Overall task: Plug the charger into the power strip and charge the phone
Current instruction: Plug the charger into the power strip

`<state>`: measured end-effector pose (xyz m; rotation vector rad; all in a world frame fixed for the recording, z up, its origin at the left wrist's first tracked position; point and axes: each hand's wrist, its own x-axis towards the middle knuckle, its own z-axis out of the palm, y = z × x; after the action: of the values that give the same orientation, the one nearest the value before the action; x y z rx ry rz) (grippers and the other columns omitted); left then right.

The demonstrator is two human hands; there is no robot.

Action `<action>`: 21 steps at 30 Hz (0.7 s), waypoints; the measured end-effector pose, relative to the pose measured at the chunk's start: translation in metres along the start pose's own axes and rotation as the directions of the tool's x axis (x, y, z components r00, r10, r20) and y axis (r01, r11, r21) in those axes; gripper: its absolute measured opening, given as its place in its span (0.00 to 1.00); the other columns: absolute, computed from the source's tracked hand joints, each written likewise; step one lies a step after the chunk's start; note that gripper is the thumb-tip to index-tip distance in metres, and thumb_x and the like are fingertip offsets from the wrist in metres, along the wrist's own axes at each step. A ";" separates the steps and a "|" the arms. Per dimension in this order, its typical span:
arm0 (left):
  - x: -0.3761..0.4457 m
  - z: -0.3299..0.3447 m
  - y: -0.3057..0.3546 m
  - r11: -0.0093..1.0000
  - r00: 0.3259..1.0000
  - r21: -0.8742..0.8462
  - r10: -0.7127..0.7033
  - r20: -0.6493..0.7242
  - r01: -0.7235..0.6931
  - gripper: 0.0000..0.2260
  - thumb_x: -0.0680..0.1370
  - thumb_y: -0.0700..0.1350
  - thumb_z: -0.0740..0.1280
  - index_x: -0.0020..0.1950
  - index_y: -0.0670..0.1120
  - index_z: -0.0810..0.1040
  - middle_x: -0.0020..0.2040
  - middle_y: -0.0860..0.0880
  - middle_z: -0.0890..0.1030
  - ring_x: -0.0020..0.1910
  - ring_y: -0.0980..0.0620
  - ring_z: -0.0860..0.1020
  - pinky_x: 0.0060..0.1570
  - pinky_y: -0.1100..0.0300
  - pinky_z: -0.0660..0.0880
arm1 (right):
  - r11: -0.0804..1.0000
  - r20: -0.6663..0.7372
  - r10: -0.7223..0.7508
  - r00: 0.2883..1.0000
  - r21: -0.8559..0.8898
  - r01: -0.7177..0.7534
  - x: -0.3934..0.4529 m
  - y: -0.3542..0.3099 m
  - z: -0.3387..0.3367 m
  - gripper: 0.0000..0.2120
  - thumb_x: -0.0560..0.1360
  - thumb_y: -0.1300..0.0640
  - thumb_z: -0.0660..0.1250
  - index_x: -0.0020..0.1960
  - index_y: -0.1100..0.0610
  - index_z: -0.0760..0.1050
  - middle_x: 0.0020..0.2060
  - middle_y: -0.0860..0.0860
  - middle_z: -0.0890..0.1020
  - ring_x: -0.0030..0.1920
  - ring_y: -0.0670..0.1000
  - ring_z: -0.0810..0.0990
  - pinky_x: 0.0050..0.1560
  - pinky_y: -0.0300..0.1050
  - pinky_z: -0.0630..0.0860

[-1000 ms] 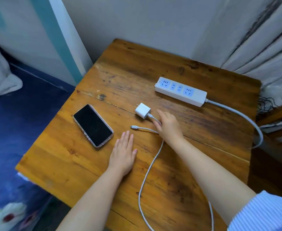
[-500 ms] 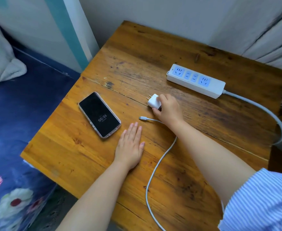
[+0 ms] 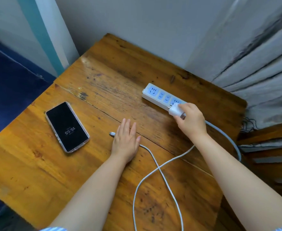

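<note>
Charger now off table, in right hand at power strip.

Far half of wooden table bare: open passage between wall and power strip. Strip's three left sockets unobstructed; rightmost one covered by charger in right hand. Phone blocks left-centre. Left hand flat mid-table, over cable end. Cable loop crosses near-right area. Curtain crowds right edge.
</note>
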<state>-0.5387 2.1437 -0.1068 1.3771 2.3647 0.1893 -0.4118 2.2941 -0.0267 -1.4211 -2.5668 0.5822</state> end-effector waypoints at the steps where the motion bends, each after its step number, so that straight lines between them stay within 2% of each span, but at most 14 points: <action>1: 0.004 0.003 0.001 1.000 1.000 0.014 -0.013 0.012 0.013 0.25 0.81 0.52 0.49 0.75 0.44 0.47 0.77 0.42 0.47 0.76 0.46 0.43 0.74 0.54 0.44 | 1.000 0.002 -0.017 1.000 -0.025 0.017 0.005 0.001 -0.002 0.18 0.73 0.62 0.67 0.62 0.64 0.71 0.61 0.61 0.75 0.60 0.58 0.74 0.58 0.51 0.75; 5: 0.010 0.007 0.000 0.999 1.000 0.035 -0.010 -0.008 0.011 0.25 0.81 0.52 0.51 0.75 0.44 0.50 0.77 0.42 0.49 0.76 0.47 0.45 0.74 0.53 0.45 | 0.989 0.044 -0.056 0.997 -0.136 0.062 0.025 0.002 -0.007 0.16 0.75 0.59 0.65 0.61 0.63 0.72 0.61 0.60 0.75 0.58 0.58 0.75 0.52 0.49 0.77; 8: 0.010 0.007 -0.001 1.000 0.999 -0.006 -0.019 -0.031 0.018 0.25 0.80 0.51 0.53 0.75 0.45 0.53 0.77 0.44 0.52 0.76 0.48 0.47 0.74 0.54 0.46 | 0.979 0.108 -0.052 0.993 -0.189 0.072 0.041 -0.001 -0.011 0.16 0.76 0.58 0.64 0.62 0.62 0.71 0.62 0.59 0.73 0.58 0.58 0.75 0.52 0.48 0.76; 13: 0.012 0.007 0.000 0.999 0.999 0.000 -0.043 -0.032 0.043 0.25 0.80 0.52 0.53 0.75 0.46 0.53 0.77 0.46 0.52 0.76 0.49 0.47 0.74 0.54 0.46 | 0.930 0.249 -0.122 0.961 -0.309 0.198 0.061 -0.009 -0.017 0.16 0.76 0.57 0.63 0.61 0.62 0.71 0.59 0.60 0.75 0.55 0.59 0.76 0.47 0.48 0.75; 18: 0.012 0.006 0.000 0.998 0.998 -0.007 -0.062 -0.018 0.061 0.25 0.79 0.53 0.53 0.75 0.47 0.54 0.77 0.46 0.52 0.76 0.50 0.47 0.74 0.54 0.46 | 0.922 0.330 -0.046 0.943 -0.350 0.168 0.074 -0.021 -0.023 0.15 0.75 0.57 0.64 0.60 0.62 0.72 0.58 0.60 0.76 0.54 0.58 0.77 0.50 0.48 0.76; 20: 0.013 0.005 0.001 0.998 0.998 -0.006 -0.066 -0.016 0.066 0.25 0.79 0.53 0.53 0.75 0.47 0.54 0.77 0.47 0.51 0.76 0.50 0.47 0.74 0.54 0.46 | 0.913 0.368 -0.028 0.929 -0.368 0.173 0.079 -0.028 -0.024 0.13 0.75 0.57 0.64 0.57 0.62 0.73 0.54 0.59 0.78 0.50 0.57 0.79 0.46 0.46 0.76; 21: 0.013 0.005 0.001 0.998 0.998 -0.004 -0.065 -0.014 0.065 0.25 0.79 0.53 0.53 0.75 0.47 0.54 0.77 0.47 0.51 0.76 0.50 0.47 0.74 0.54 0.46 | 0.908 0.378 -0.022 0.925 -0.380 0.177 0.083 -0.030 -0.023 0.10 0.74 0.57 0.65 0.53 0.62 0.74 0.49 0.57 0.79 0.44 0.55 0.79 0.40 0.43 0.75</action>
<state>-0.5418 2.1551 -0.1143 1.2996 2.4159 0.1858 -0.4727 2.3554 0.0024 -1.3817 -3.1936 0.3262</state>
